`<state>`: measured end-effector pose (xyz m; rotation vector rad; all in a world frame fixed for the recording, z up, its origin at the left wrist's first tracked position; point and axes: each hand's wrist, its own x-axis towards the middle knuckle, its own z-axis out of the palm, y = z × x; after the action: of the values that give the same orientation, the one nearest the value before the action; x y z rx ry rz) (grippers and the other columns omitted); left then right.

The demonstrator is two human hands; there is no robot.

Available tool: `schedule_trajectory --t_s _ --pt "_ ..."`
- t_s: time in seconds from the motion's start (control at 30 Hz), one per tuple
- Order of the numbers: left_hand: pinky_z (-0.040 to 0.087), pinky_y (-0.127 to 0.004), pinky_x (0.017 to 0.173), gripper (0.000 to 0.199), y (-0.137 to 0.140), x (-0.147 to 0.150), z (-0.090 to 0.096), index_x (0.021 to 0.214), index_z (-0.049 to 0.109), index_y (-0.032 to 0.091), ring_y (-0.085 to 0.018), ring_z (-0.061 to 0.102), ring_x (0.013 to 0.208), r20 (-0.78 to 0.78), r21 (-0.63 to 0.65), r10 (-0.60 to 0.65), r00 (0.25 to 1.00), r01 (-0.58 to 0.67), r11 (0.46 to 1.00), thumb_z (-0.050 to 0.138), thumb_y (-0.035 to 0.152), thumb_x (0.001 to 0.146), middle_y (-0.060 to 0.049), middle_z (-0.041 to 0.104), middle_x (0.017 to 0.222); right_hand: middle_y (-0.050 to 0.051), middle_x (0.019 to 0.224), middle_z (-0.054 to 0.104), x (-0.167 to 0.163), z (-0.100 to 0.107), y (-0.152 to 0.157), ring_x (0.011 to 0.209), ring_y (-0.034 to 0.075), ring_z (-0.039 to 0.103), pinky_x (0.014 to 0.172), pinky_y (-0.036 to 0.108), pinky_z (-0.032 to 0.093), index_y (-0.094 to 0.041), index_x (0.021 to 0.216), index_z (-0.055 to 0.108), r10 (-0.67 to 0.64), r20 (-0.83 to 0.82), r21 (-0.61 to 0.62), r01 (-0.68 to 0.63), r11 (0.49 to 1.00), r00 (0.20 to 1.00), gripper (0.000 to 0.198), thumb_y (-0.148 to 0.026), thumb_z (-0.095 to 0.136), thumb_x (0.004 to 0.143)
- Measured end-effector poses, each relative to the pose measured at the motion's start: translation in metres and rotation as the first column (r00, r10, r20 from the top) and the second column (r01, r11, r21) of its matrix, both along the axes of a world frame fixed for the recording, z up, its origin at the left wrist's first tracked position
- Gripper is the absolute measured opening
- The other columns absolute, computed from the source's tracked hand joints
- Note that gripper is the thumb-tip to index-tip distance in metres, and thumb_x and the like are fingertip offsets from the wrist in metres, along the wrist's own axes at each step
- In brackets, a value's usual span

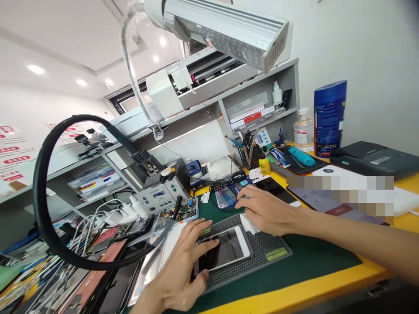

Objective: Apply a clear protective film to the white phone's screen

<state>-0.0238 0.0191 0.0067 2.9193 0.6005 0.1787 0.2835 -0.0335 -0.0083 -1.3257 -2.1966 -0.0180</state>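
Note:
A white-framed phone (pixel 225 248) with a dark screen lies on a grey perforated mat (pixel 271 255). My left hand (pixel 183 266) is open, its fingers spread over the phone's left end, with one fingertip on the screen. Beyond the phone's right end, my right hand (pixel 268 209) is closed, thumb and fingers bent together. Something small and bluish shows at its fingertips, too hidden to name. A piece of white tissue (pixel 248 223) sits beneath this hand, by the phone's corner; whether the fingers grip it I cannot tell.
A black hose (pixel 41 174) loops on the left beside a grey control unit (pixel 160 196). A lamp (pixel 225 32) hangs overhead. Behind my right hand lie another phone (pixel 276 189) and a yellow bottle (pixel 264 163). A phone showing a timer (pixel 327 200) is at right.

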Motion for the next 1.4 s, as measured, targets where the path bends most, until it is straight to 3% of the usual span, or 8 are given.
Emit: schedule_trajectory --t_s 0.2,0.4,0.57,0.77,1.07,1.23,1.4 --pt "0.027 -0.071 0.119 0.065 -0.007 -0.031 -0.004 0.137 0.063 0.027 -0.044 0.021 0.153 0.044 0.021 0.091 0.995 -0.092 0.996 0.058 0.023 0.073 -0.008 0.031 0.166 0.019 0.116 0.068 0.002 -0.003 0.001 0.111 0.032 0.059 0.095 0.049 0.047 -0.008 0.113 0.075 0.011 -0.004 0.004 -0.011 1.000 1.000 0.040 -0.014 0.038 0.099" --pt "0.025 -0.074 0.118 0.070 -0.015 -0.041 -0.006 0.139 0.061 0.027 -0.045 0.019 0.154 0.035 0.034 0.117 0.992 -0.119 0.992 0.059 0.020 0.069 -0.007 0.030 0.167 0.019 0.116 0.068 0.002 -0.005 0.003 0.111 0.032 0.060 0.095 0.049 0.048 -0.009 0.112 0.075 0.002 -0.025 -0.005 -0.002 1.000 1.000 0.038 -0.014 0.040 0.098" --pt "0.025 -0.072 0.120 0.074 -0.019 -0.029 -0.002 0.139 0.060 0.027 -0.043 0.019 0.154 0.011 0.025 0.093 0.996 -0.093 0.995 0.059 0.018 0.065 -0.007 0.030 0.167 0.019 0.114 0.068 0.001 -0.003 0.003 0.109 0.032 0.060 0.095 0.050 0.047 -0.008 0.111 0.075 0.001 -0.008 0.030 -0.001 1.000 1.000 0.038 -0.012 0.039 0.098" --pt "0.022 -0.068 0.123 0.073 -0.022 0.006 0.008 0.138 0.062 0.023 -0.041 0.021 0.153 -0.035 -0.001 0.043 0.998 -0.043 0.999 0.064 0.020 0.066 -0.010 0.034 0.165 0.019 0.114 0.067 0.002 -0.004 0.003 0.109 0.032 0.060 0.094 0.051 0.048 -0.008 0.112 0.074 0.008 0.002 0.039 -0.008 0.999 1.000 0.039 -0.013 0.037 0.100" --pt "0.008 -0.059 0.128 0.078 -0.024 0.051 0.018 0.144 0.058 0.022 -0.036 0.024 0.153 -0.102 -0.057 0.000 0.995 -0.005 0.998 0.070 0.026 0.067 -0.013 0.039 0.161 0.018 0.112 0.066 -0.002 -0.003 0.000 0.109 0.031 0.059 0.097 0.051 0.048 -0.009 0.112 0.073 -0.005 0.009 0.033 0.005 0.999 1.000 0.037 -0.011 0.039 0.098" --pt "0.009 -0.059 0.128 0.079 -0.018 0.055 0.025 0.147 0.056 0.023 -0.037 0.024 0.153 -0.167 -0.089 -0.016 0.986 0.001 0.996 0.070 0.025 0.069 -0.012 0.039 0.161 0.015 0.110 0.064 -0.009 0.001 -0.006 0.105 0.029 0.058 0.096 0.050 0.048 -0.012 0.110 0.072 -0.011 -0.024 -0.051 0.010 0.999 1.000 0.035 -0.012 0.039 0.098" --pt "0.011 -0.062 0.127 0.079 -0.004 0.039 0.021 0.146 0.057 0.024 -0.037 0.024 0.153 -0.134 -0.082 -0.027 0.991 0.016 0.996 0.066 0.021 0.067 -0.010 0.039 0.161 0.014 0.105 0.064 -0.011 0.003 -0.007 0.100 0.028 0.057 0.093 0.049 0.046 -0.011 0.110 0.071 0.004 -0.055 -0.041 -0.007 0.999 0.998 0.036 -0.011 0.037 0.099"
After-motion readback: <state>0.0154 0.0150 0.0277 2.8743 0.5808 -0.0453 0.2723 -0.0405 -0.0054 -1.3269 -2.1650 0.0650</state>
